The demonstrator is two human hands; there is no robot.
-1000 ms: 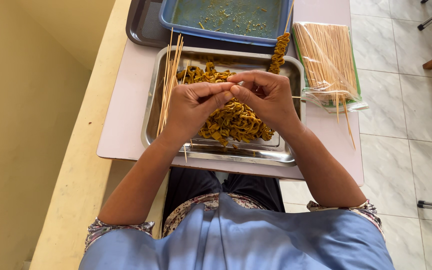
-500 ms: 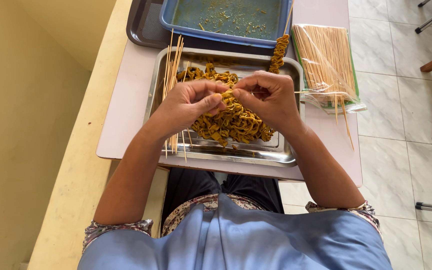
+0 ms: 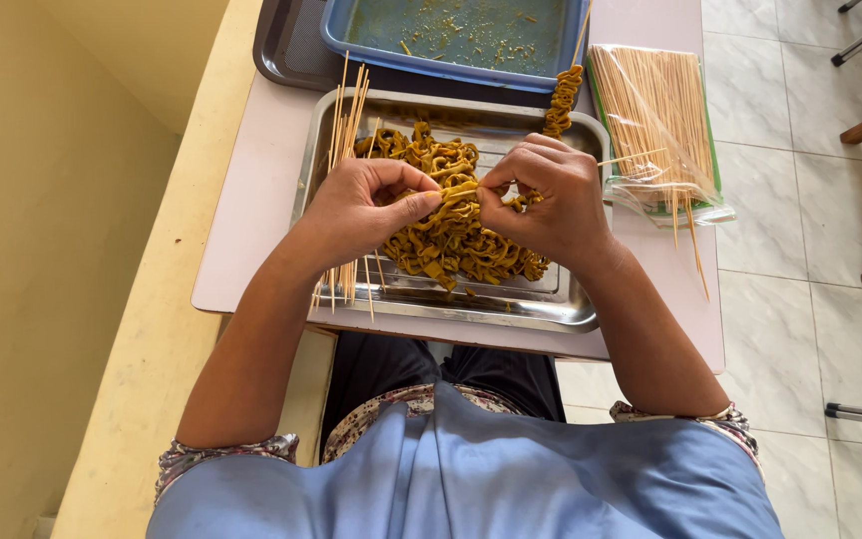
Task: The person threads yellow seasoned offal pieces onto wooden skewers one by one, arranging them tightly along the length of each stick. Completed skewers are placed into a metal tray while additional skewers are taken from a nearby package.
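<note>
Your left hand (image 3: 361, 210): fingers pinched shut on a yellow marinated strip (image 3: 456, 192), thumb pressing its near end. It sat further right a second ago and has drawn left.

Your right hand (image 3: 546, 200): fingers closed on the strip's other end and on a thin skewer (image 3: 631, 157) poking out rightward. The strip now lies stretched between both hands, a sign the threading is under way.

Steel tray (image 3: 471, 304): at the table's near edge, holding the strip pile (image 3: 451, 245); loose skewers (image 3: 346, 130) on its left rim, one loaded skewer (image 3: 561, 100) at its far right corner.

Blue tray (image 3: 451, 40): far edge, only scraps.

Bagged skewers (image 3: 655, 120): right edge.

Room: tiled floor (image 3: 810, 250), yellow wall (image 3: 42, 250).
</note>
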